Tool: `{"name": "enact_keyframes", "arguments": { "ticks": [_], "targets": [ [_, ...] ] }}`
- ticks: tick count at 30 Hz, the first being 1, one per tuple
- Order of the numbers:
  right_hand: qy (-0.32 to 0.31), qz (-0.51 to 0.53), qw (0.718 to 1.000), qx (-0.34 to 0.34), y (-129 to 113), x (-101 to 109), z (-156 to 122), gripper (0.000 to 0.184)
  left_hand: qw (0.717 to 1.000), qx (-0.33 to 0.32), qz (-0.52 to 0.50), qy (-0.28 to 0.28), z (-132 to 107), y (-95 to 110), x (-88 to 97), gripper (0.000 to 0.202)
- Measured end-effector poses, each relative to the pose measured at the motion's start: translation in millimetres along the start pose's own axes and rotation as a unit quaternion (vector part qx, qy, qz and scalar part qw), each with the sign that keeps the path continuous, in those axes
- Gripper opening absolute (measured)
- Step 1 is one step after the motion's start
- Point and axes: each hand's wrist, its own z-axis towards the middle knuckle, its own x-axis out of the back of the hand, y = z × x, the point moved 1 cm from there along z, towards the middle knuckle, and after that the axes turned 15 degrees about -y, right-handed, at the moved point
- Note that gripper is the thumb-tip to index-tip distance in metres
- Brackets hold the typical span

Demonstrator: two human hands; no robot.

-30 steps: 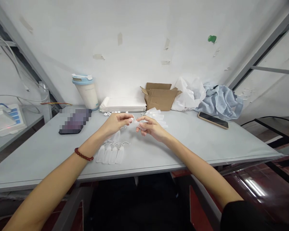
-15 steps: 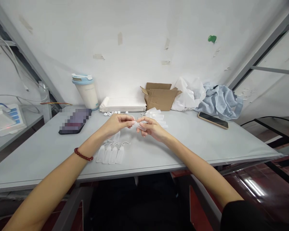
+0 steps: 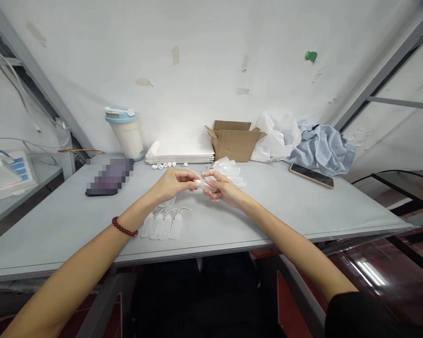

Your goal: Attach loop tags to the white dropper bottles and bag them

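Above the middle of the table, my left hand (image 3: 178, 182) pinches a small white cap (image 3: 198, 181), mostly covered by the fingertips. My right hand (image 3: 223, 188) is closed around a small translucent plastic bottle (image 3: 208, 184), its neck end turned toward the cap. The fingers hide whether the two touch. Several similar bottles (image 3: 165, 226), topped with thin curved white tubes, lie side by side below my left hand. More translucent bottles (image 3: 229, 168) lie in a pile behind my right hand. Loose white caps (image 3: 165, 165) sit in a row beyond my left hand.
Along the wall stand a tumbler (image 3: 127, 136), a stack of white sheets or trays (image 3: 179, 152), an open cardboard box (image 3: 235, 144), a white plastic bag (image 3: 273, 138) and a crumpled blue cloth (image 3: 326, 148). One phone (image 3: 312, 175) lies right, and a pixelated dark phone-like object (image 3: 109, 176) left.
Both hands have shifted slightly to the right, still close together. The thin white arc above the left fingertips shows less clearly now.
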Motion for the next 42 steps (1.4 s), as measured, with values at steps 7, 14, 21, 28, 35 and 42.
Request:
{"name": "enact_keyframes", "arguments": {
  "ticks": [7, 14, 21, 28, 35, 42],
  "targets": [
    [-0.002, -0.016, 1.000, 0.015, -3, -3, 0, 0.045, 0.997, 0.055, 0.004, -0.045, -1, 0, -1.3, 0.037],
    [-0.006, -0.020, 1.000, 0.000, -3, 0, -2, 0.043, 0.993, 0.018, 0.094, -0.065, -3, 5, -0.8, 0.028],
    [-0.017, -0.012, 1.000, -0.019, -4, -2, -2, 0.040, 0.992, 0.023, 0.109, -0.063, -6, 8, -4.5, 0.024],
    [0.096, -0.301, 0.944, 0.099, -1, 4, 4, 0.042, 0.999, 0.027, 0.017, 0.008, -1, 2, 0.7, 0.034],
    [0.099, -0.360, 0.922, 0.105, 0, 10, 2, 0.035, 0.998, 0.008, 0.064, 0.011, 0, 1, 0.4, 0.028],
    [0.094, -0.288, 0.948, 0.100, 0, 11, 2, 0.033, 0.997, -0.009, 0.073, 0.020, 1, 1, -1.0, 0.030]
  ]
}}
